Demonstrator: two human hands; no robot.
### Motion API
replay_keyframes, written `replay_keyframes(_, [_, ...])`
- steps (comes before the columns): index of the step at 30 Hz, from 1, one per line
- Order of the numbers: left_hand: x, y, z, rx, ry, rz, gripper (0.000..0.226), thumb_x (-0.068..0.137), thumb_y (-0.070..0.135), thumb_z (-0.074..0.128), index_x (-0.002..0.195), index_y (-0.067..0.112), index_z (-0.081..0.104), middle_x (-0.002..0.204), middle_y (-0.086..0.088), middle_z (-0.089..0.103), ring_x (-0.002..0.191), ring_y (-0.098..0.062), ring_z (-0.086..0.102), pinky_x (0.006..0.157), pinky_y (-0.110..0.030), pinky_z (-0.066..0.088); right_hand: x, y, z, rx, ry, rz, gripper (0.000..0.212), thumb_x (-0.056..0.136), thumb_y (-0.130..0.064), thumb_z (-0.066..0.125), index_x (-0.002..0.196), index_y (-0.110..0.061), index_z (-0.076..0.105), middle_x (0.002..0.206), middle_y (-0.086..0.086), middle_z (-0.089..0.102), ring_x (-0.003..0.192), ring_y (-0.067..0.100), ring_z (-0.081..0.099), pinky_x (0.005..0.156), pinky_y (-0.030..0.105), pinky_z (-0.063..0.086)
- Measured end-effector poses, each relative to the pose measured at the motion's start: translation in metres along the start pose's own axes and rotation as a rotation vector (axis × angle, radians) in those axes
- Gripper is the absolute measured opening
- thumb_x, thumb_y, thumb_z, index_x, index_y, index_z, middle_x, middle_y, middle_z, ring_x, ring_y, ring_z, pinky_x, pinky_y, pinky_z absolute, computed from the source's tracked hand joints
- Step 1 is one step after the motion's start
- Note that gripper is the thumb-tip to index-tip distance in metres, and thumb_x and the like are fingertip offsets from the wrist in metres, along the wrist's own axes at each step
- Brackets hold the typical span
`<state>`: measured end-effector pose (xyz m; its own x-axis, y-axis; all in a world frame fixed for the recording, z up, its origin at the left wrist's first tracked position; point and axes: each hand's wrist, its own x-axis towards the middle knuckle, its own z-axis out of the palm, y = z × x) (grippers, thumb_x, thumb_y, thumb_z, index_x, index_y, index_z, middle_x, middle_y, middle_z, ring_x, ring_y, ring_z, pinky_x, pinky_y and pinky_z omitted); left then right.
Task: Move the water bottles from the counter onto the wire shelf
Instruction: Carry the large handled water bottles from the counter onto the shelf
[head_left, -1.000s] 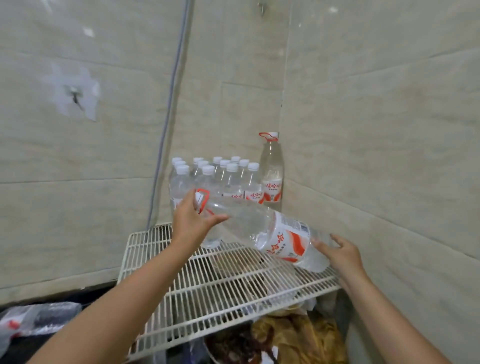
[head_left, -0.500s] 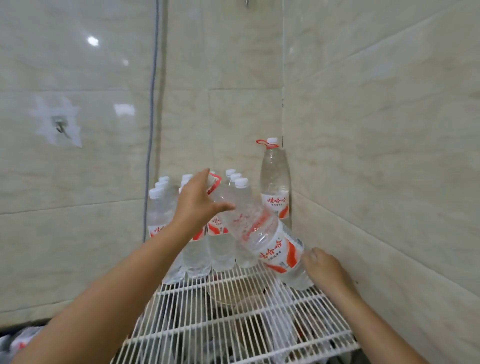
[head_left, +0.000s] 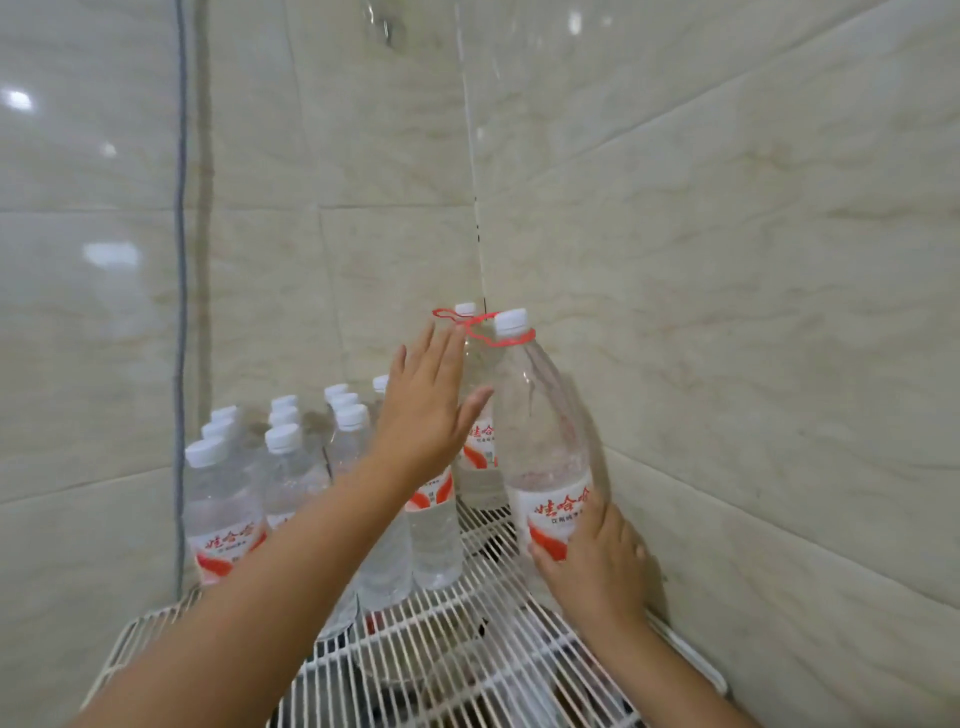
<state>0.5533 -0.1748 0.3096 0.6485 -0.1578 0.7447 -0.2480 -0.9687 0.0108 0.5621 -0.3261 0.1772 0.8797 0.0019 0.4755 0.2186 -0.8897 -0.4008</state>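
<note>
right hand (head_left: 592, 561) grips the upright large bottle (head_left: 540, 431) on the shelf (head_left: 467, 654), left hand (head_left: 426, 410) spread

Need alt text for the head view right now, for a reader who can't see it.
A person's right hand grips the base of a large water bottle standing upright on a white wire shelf in a tiled corner. The left hand is open beside it, with small bottles clustered at left.

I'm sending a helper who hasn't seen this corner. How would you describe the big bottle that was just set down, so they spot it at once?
Find the white wire shelf in the tiled corner. Along its right edge, by the right wall, stands the tall clear plastic water bottle with a white cap, its red-and-white label held by the right hand. It towers over the small white-capped bottles to its left and stands nearer than the second tall bottle behind it.
</note>
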Motion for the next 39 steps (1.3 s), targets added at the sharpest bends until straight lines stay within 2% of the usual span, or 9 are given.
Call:
replay_keyframes(3, [-0.024, -0.029, 0.016, 0.197, -0.087, -0.072, 0.117, 0.059, 0.075, -0.030, 0.146, 0.010, 0.012, 0.156, -0.008, 0.009, 0.145, -0.024, -0.002, 0.110, -0.036, -0.010, 0.004, -0.001, -0.008, 0.010, -0.064, 0.135, 0.098, 0.079, -0.051, 0.062, 0.140, 0.007, 0.013, 0.139, 0.020, 0.038, 0.124, 0.028, 0.045, 0.101, 0.032, 0.041])
replay_keyframes(5, [-0.037, -0.044, 0.023, 0.278, -0.119, -0.126, 0.105, 0.065, 0.072, -0.017, 0.147, 0.012, 0.012, 0.156, -0.009, 0.006, 0.144, -0.025, -0.006, 0.112, -0.042, -0.012, 0.004, -0.003, -0.011, 0.051, -0.105, 0.152, 0.096, 0.085, -0.049, 0.055, 0.143, 0.002, -0.001, 0.147, 0.017, 0.025, 0.132, 0.026, 0.034, 0.107, 0.030, 0.033])
replay_keyframes(10, [-0.054, -0.063, 0.031, 0.429, -0.186, -0.191, 0.079, 0.085, 0.066, 0.005, 0.145, 0.018, -0.011, 0.153, -0.013, -0.017, 0.136, -0.025, -0.027, 0.108, -0.047, -0.024, 0.004, -0.022, -0.021, 0.074, -0.120, 0.102, 0.093, 0.090, -0.031, 0.055, 0.144, -0.005, -0.015, 0.147, 0.018, 0.019, 0.129, 0.028, 0.036, 0.101, 0.031, 0.037])
replay_keyframes(13, [-0.069, -0.072, 0.039, 0.493, -0.119, -0.177, 0.087, 0.069, 0.071, -0.026, 0.139, 0.021, -0.013, 0.147, -0.009, -0.020, 0.131, -0.026, -0.028, 0.095, -0.042, -0.041, 0.007, -0.024, -0.018, 0.058, -0.124, 0.117, 0.087, 0.094, -0.026, 0.050, 0.144, -0.007, -0.018, 0.149, 0.021, 0.015, 0.128, 0.029, 0.037, 0.101, 0.031, 0.037])
replay_keyframes(17, [-0.083, -0.086, 0.056, 0.492, -0.061, -0.189, 0.076, 0.086, 0.065, -0.006, 0.141, 0.017, 0.015, 0.146, -0.017, 0.012, 0.141, -0.026, -0.016, 0.110, -0.041, -0.026, 0.012, -0.027, 0.001, 0.037, -0.109, 0.166, 0.082, 0.096, -0.026, 0.045, 0.143, -0.004, -0.018, 0.143, 0.023, 0.021, 0.122, 0.027, 0.040, 0.097, 0.029, 0.039])
replay_keyframes(21, [-0.083, -0.090, 0.061, 0.492, 0.052, -0.134, 0.072, 0.089, 0.062, 0.000, 0.139, 0.014, 0.019, 0.144, -0.019, 0.019, 0.142, -0.020, -0.021, 0.114, -0.040, -0.021, 0.027, -0.029, 0.025, -0.007, -0.105, 0.180, 0.081, 0.097, -0.023, 0.044, 0.143, -0.004, -0.019, 0.141, 0.026, 0.021, 0.118, 0.027, 0.041, 0.094, 0.027, 0.042])
replay_keyframes(25, [-0.082, -0.094, 0.067, 0.498, 0.077, -0.139, 0.073, 0.089, 0.063, 0.000, 0.139, 0.013, 0.021, 0.148, -0.019, 0.010, 0.142, -0.020, -0.021, 0.113, -0.040, -0.021, 0.050, -0.034, 0.045, -0.006, -0.105, 0.184, 0.083, 0.096, -0.016, 0.046, 0.142, -0.003, -0.021, 0.139, 0.029, 0.021, 0.112, 0.029, 0.048, 0.090, 0.030, 0.047])
replay_keyframes(29, [-0.084, -0.103, 0.077, 0.598, 0.090, -0.122, 0.080, 0.082, 0.069, -0.008, 0.143, 0.017, -0.002, 0.150, -0.011, -0.030, 0.140, -0.022, -0.025, 0.112, -0.043, -0.023, 0.063, -0.039, 0.064, 0.000, -0.099, 0.168, 0.080, 0.096, -0.015, 0.045, 0.143, -0.002, -0.019, 0.138, 0.030, 0.023, 0.109, 0.028, 0.048, 0.087, 0.030, 0.048])
replay_keyframes(39, [-0.087, -0.107, 0.087, 0.635, 0.127, -0.109, 0.081, 0.083, 0.067, -0.009, 0.145, 0.014, -0.014, 0.151, -0.014, -0.026, 0.141, -0.024, -0.022, 0.114, -0.042, -0.019, 0.086, -0.054, 0.083, -0.067, -0.130, 0.138, 0.078, 0.096, -0.017, 0.045, 0.143, 0.001, -0.015, 0.142, 0.031, 0.021, 0.121, 0.035, 0.041, 0.095, 0.033, 0.044])
